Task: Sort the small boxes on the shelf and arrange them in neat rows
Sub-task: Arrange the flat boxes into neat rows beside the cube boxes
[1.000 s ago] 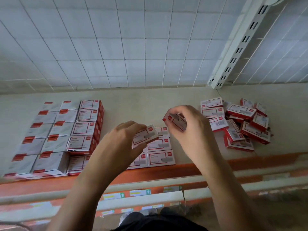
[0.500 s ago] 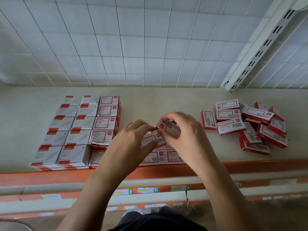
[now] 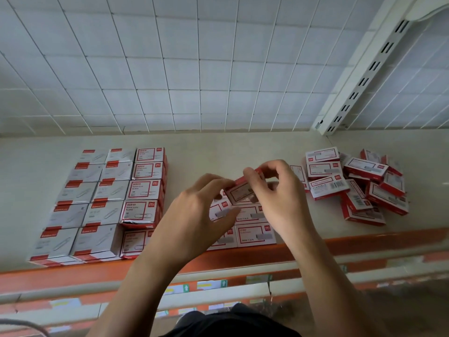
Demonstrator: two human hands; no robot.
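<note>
Both hands, left hand [image 3: 194, 215] and right hand [image 3: 279, 190], are gripping one small box [image 3: 239, 190] (tilted) above the shelf [image 3: 218, 152].

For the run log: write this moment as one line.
both hands grip one small box | left hand | right hand | above centre rows | loose pile unsorted

One head-worn view — looking forward and down, close over the shelf [image 3: 243, 147], wire-grid back panel [image 3: 194, 69] beyond.

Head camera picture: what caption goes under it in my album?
Both hands, left hand and right hand, hold a small red-and-white box above neat rows, loose pile waiting.
</note>
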